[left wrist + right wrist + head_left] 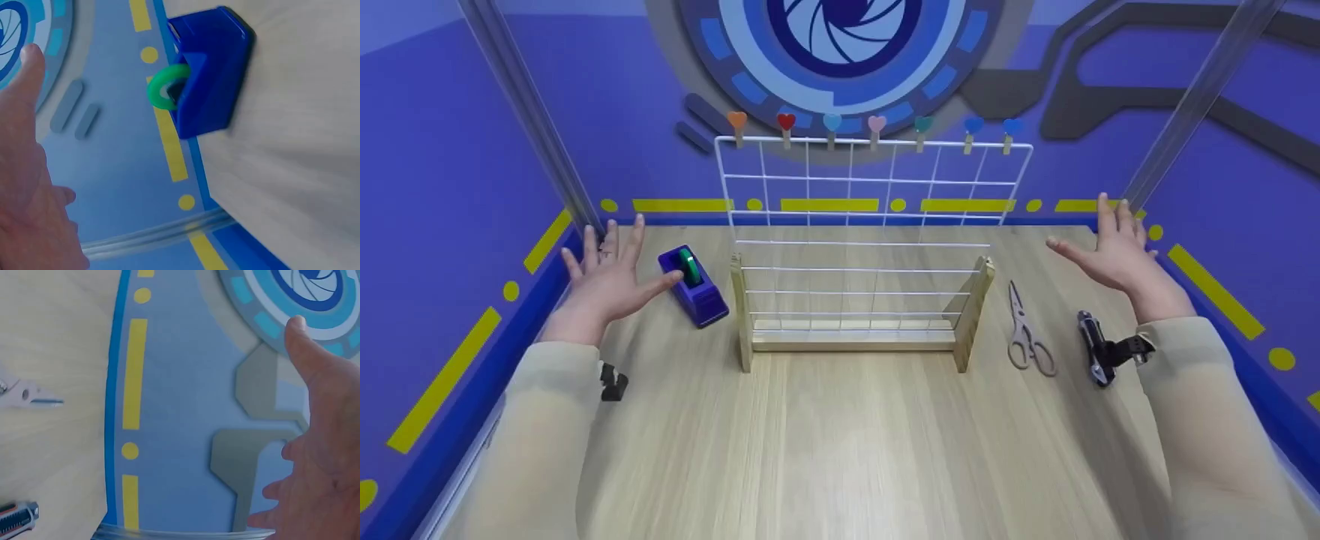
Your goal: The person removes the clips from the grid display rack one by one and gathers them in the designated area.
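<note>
Left hand (pixel 604 281) is spread, fingers straight, holding nothing; a blue plastic tape dispenser with a green roll (pixel 693 286) sits just beside its thumb. Right hand (pixel 1114 251) is likewise spread and empty, with grey metal scissors (pixel 1026 331) near it on the wooden counter (pixel 847 435).

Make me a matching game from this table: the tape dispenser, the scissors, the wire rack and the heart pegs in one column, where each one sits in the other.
Things:
1. tape dispenser
2. scissors
3. wire rack
4. heart pegs

Places:
A. clipped along the rack's top edge
B. flat on the table, right of the rack
C. by the left hand
D. upright mid-table, in a wooden stand

Pairs: 1-C, 2-B, 3-D, 4-A
</note>
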The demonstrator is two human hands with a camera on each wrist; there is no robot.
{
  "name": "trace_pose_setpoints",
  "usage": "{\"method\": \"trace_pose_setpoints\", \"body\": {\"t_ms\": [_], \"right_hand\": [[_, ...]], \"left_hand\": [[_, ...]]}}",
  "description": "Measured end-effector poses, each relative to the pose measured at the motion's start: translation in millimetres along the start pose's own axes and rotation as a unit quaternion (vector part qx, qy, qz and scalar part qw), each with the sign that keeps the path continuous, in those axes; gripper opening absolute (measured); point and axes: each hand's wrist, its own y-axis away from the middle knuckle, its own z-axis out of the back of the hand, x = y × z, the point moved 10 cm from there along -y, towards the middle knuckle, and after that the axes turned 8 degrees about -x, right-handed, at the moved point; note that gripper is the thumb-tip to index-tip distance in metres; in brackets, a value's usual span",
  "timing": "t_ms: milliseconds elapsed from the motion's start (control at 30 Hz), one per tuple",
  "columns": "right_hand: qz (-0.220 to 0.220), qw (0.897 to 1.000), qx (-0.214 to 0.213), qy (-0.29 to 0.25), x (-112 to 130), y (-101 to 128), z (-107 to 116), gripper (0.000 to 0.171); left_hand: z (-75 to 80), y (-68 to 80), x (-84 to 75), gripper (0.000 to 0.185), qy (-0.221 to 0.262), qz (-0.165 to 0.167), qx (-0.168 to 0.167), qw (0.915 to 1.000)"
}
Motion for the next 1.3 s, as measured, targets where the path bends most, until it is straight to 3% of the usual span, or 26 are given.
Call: {"method": "trace_pose_setpoints", "body": {"t_ms": [167, 300, 433, 533, 700, 800, 933, 1000, 1133, 1300], "right_hand": [[0.028, 0.998, -0.009, -0.050, 21.5, -2.2, 12.6, 0.110], [0.044, 0.994, -0.025, -0.095, 41.3, -2.6, 24.7, 0.101], [0.054, 0.986, -0.043, -0.149, 60.2, -1.9, 37.2, 0.092], [0.056, 0.977, -0.046, -0.203, 72.0, -1.1, 44.2, 0.086], [0.062, 0.953, -0.051, -0.292, 92.4, 0.5, 53.6, 0.074], [0.062, 0.922, -0.051, -0.378, 107.1, 0.6, 58.6, 0.067], [0.062, 0.859, -0.047, -0.506, 128.1, -0.2, 63.6, 0.059], [0.063, 0.833, -0.045, -0.549, 137.5, -1.0, 65.6, 0.053], [0.066, 0.794, -0.027, -0.604, 155.4, -4.0, 67.5, 0.039], [0.077, 0.765, 0.008, -0.639, 175.1, -8.4, 67.1, 0.033]], "left_hand": [[-8.1, -3.9, -14.4, 0.112, 0.096, -0.007, 0.025, 0.9951], [-13.5, -9.0, -28.4, 0.112, 0.172, -0.014, 0.032, 0.9844], [-16.1, -11.9, -42.4, 0.105, 0.232, -0.026, 0.018, 0.9723], [-20.6, -11.5, -53.4, 0.092, 0.304, -0.038, 0.014, 0.9518], [-37.3, -13.5, -68.8, 0.072, 0.435, -0.054, 0.025, 0.8986], [-47.1, -15.8, -73.0, 0.069, 0.484, -0.049, 0.025, 0.8732], [-59.4, -17.6, -72.7, 0.067, 0.521, -0.030, 0.020, 0.8531], [-64.7, -17.7, -72.5, 0.066, 0.528, -0.022, 0.021, 0.8484], [-71.1, -17.3, -73.5, 0.062, 0.537, -0.015, 0.022, 0.8432], [-75.0, -17.0, -74.2, 0.057, 0.540, -0.013, 0.018, 0.8416]]}}
